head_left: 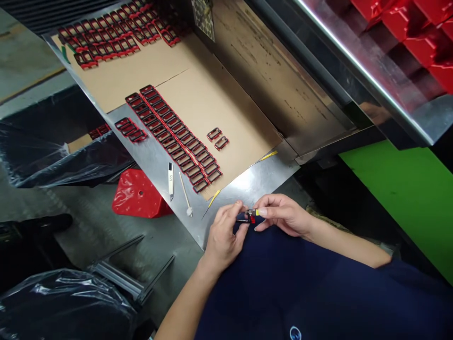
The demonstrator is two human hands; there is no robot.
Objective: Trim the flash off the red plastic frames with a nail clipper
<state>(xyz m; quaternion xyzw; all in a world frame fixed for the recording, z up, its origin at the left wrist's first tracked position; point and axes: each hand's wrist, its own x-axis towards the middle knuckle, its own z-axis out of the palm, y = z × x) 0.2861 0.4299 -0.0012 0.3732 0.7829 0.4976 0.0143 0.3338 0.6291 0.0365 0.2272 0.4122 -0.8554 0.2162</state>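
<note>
My left hand (225,229) and my right hand (283,215) meet just below the near corner of the metal table (255,182). Both pinch a small red and black frame part (248,216). A small yellow-tipped tool shows at my right fingertips. Long double rows of the same red and black frames (173,134) lie on the cardboard sheet (198,99) ahead. Two single frames (217,138) lie apart to their right.
More frames (116,33) fill the far left of the cardboard. A white pen-like tool (170,179) and a thin stick (185,193) lie on the metal edge. A red stool (138,193) and black plastic bags (63,302) stand at left. Red bins (417,33) are at upper right.
</note>
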